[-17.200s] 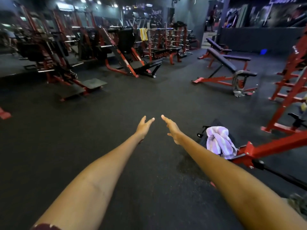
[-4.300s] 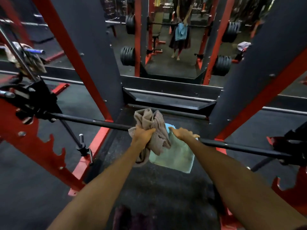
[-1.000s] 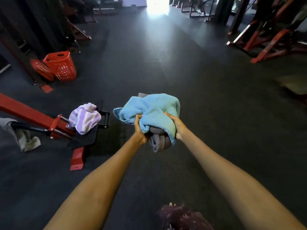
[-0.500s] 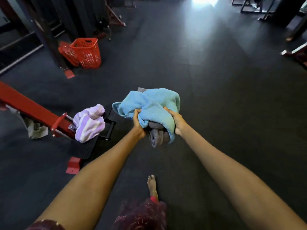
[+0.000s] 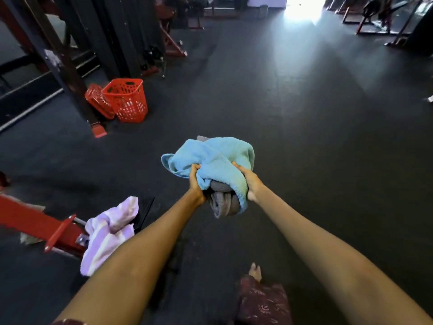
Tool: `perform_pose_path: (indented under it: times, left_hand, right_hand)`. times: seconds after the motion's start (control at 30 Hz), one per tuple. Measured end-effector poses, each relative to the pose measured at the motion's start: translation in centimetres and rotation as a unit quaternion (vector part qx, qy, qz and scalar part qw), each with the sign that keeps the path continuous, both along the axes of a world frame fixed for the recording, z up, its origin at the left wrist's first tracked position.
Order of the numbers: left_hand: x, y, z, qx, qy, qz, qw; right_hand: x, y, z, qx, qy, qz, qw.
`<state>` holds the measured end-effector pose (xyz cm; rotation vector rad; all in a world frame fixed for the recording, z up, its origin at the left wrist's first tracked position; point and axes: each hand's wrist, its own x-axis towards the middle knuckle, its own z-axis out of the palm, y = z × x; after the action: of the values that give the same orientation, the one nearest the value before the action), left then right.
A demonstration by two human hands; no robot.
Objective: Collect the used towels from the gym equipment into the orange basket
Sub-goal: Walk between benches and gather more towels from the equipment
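Note:
I hold a bundle in front of me: a light blue towel (image 5: pixel 215 158) wrapped over a grey towel (image 5: pixel 222 202). My left hand (image 5: pixel 195 184) grips the bundle's left side and my right hand (image 5: pixel 249 181) grips its right side. The orange basket (image 5: pixel 126 99) stands upright on the floor ahead to the left, beside a dark rack post; I cannot see inside it. A purple-and-white striped towel (image 5: pixel 107 231) lies draped over the end of a red machine arm (image 5: pixel 35 224) at my lower left.
A second orange basket (image 5: pixel 96 99) leans against the upright one. Dark rack posts (image 5: pixel 61 57) and red machine feet (image 5: pixel 99 131) stand along the left. More red equipment (image 5: pixel 375 22) is at the far right. Dark rubber floor (image 5: pixel 304 113) stretches ahead. My bare foot (image 5: pixel 255 273) shows below.
I have walked forward: the orange basket has come nearer and shifted toward the centre, the striped towel has slid lower left. Both hands keep the same hold on the bundle.

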<state>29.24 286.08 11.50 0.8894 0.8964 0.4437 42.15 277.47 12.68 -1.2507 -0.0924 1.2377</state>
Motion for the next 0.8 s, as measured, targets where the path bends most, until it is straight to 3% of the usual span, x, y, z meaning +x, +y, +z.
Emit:
perform_pose_path:
  times: [0.03,0.07,0.1,0.13,0.17,0.2,0.23,0.3,0.33,0.47,0.57,0.8]
  left_hand:
    - [0.4,1.0,0.6,0.021,-0.025,-0.064,0.997]
    - [2.6,2.8,-0.3,0.050,0.116,-0.081,0.989]
    - [4.6,3.9,-0.3,0.068,0.197,-0.080,0.975]
    - [5.6,4.7,0.6,0.026,0.150,-0.027,0.988]
    - [7.1,6.0,0.7,0.060,0.048,-0.032,0.997]
    - [9.8,7.3,2.1,0.028,0.071,0.051,0.996]
    - [11.4,9.0,2.8,0.009,0.042,0.120,0.992]
    - [13.1,12.3,2.8,-0.002,-0.011,0.180,0.984]
    - [15.2,14.5,3.2,0.006,0.002,0.196,0.981]
    - [19.8,20.5,4.2,0.042,0.044,0.240,0.969]
    - [22.0,25.0,4.3,0.012,-0.005,0.256,0.967]
    - [28.4,38.5,4.2,0.004,-0.023,0.229,0.973]
  right_hand:
    - [1.6,1.6,-0.3,-0.002,0.001,0.002,1.000]
    - [3.7,3.6,-0.5,-0.001,0.001,0.010,1.000]
    - [5.4,5.2,-0.7,-0.004,-0.003,0.019,1.000]
    - [6.9,6.8,-0.7,-0.005,-0.006,0.027,1.000]
    - [8.7,8.6,-0.6,-0.001,-0.006,0.038,0.999]
    - [10.5,10.4,-0.3,-0.002,-0.005,0.048,0.999]
    - [12.5,12.6,0.1,-0.004,-0.005,0.059,0.998]
    - [15.2,15.8,0.8,-0.009,-0.011,0.080,0.997]
    - [16.9,18.0,1.3,-0.006,-0.013,0.091,0.996]
    - [21.1,25.0,2.5,0.004,-0.024,0.120,0.992]
    - [23.9,30.3,1.8,0.005,-0.009,0.141,0.990]
    - [30.1,44.5,0.0,0.021,0.042,0.182,0.982]
